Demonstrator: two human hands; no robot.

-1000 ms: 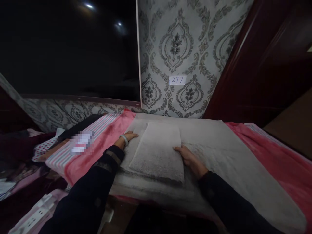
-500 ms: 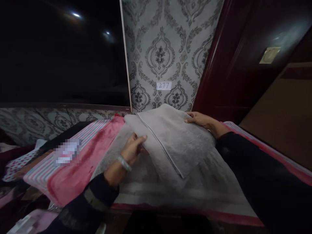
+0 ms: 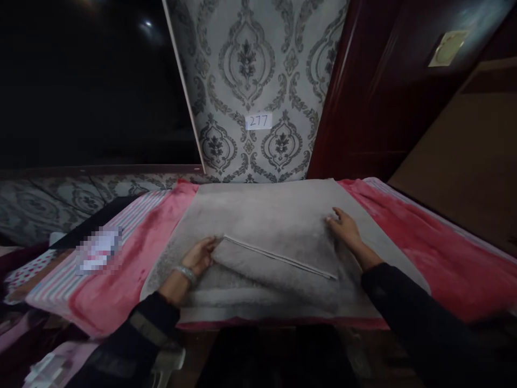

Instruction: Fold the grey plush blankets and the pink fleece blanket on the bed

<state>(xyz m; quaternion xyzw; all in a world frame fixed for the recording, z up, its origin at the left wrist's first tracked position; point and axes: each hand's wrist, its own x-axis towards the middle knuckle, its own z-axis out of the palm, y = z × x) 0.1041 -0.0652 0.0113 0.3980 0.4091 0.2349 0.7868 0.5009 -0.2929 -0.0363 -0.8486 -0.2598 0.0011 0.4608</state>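
The folded grey cloth (image 3: 278,272) is laid on the grey blanket (image 3: 258,207) spread over the desk (image 3: 283,323), near the middle of the front edge, with its double hem slanted down from left to right. Its left corner is pinched by the fingers of the left hand (image 3: 197,257), closed narrow on the fabric. The fingers of the right hand (image 3: 345,231) are parted and loosely curved just behind the cloth's right end; nothing is seen gripped by them, and whether the blanket is touched by their tips cannot be told. The layers could be skewed, and the two hem edges slid apart, if the left corner were pulled alone, since the right end appears unheld. Because cloth and blanket are so alike in colour, a ruck of the blanket could be caught by mistake and lifted too. With the desk's front edge so near, the lower part of the cloth could also be dragged over it by too strong a pull toward the body.
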